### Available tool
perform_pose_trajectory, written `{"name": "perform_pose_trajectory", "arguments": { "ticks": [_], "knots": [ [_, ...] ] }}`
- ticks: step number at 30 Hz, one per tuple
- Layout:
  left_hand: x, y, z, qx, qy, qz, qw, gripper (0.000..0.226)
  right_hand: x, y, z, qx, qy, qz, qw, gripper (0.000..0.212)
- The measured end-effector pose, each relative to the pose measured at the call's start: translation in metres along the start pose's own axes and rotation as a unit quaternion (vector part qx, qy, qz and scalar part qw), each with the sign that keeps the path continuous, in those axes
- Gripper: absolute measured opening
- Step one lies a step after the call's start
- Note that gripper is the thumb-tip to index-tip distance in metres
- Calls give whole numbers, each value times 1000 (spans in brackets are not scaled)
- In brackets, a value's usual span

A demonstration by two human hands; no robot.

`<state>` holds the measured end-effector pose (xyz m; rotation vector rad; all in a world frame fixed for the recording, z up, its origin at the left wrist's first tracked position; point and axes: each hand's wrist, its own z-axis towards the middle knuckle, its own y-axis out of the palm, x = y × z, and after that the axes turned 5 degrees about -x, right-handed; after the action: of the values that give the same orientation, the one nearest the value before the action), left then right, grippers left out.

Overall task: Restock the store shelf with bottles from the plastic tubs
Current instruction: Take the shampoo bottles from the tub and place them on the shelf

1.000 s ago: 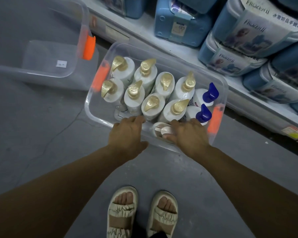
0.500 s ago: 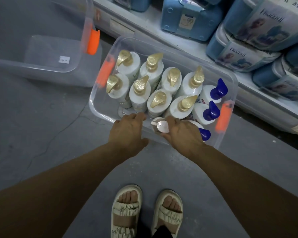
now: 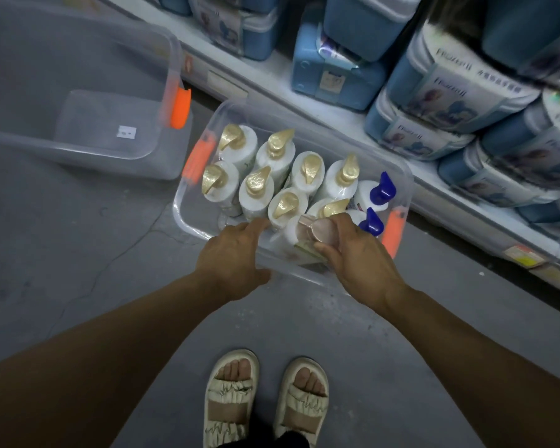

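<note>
Standing over clear plastic tub with orange latches (image 3: 188,218) on grey concrete floor (image 3: 78,253), tub sitting just beside bottom store shelf edge (image 3: 337,124). Right hand (image 3: 353,250) gripping white bottle with pale pinkish cap (image 3: 299,232) at tub's near edge, fingers curled round cap end; bottle lying tilted, long axis running roughly left to right, cap toward right hand, body toward left. Left hand (image 3: 233,253) resting on tub's near rim, fingers loosely extended into tub, holding nothing, fingertips near bottle's body end but contact not clear. Right hand being the nearer, already on the bottle. Remaining stock standing upright behind it: white pump bottles with gold caps (image 3: 282,176) packed in two rows filling tub's middle and left, white bottles with blue caps (image 3: 380,189) at tub's right end. Gold-capped row crowding directly behind gripped bottle, near tub wall in front, so lifting likely needing a straight upward pull. Second clear plastic tub with orange latch (image 3: 78,150) sitting at left, no bottles visible in it. Shelf carrying blue-and-white packaged goods (image 3: 450,92), stacked tight; free slot for bottles not visible here. Beige sandals (image 3: 265,399) showing at bottom.
</note>
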<state>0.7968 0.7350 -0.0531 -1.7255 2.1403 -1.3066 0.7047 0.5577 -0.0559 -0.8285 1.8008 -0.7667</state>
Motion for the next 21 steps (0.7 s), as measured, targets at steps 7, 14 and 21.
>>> {"name": "perform_pose_trajectory", "arguments": {
  "ticks": [7,14,21],
  "knots": [
    [27,-40,-6,-1,22,-47,999,89,-22,-86,0,22,85,171,981,21],
    [62,-75,-8,-20,50,-173,983,90,-21,-148,14,11,106,268,958,25],
    [78,-78,0,-38,13,-253,967,77,-25,-146,27,17,114,347,931,25]
  ]
}}
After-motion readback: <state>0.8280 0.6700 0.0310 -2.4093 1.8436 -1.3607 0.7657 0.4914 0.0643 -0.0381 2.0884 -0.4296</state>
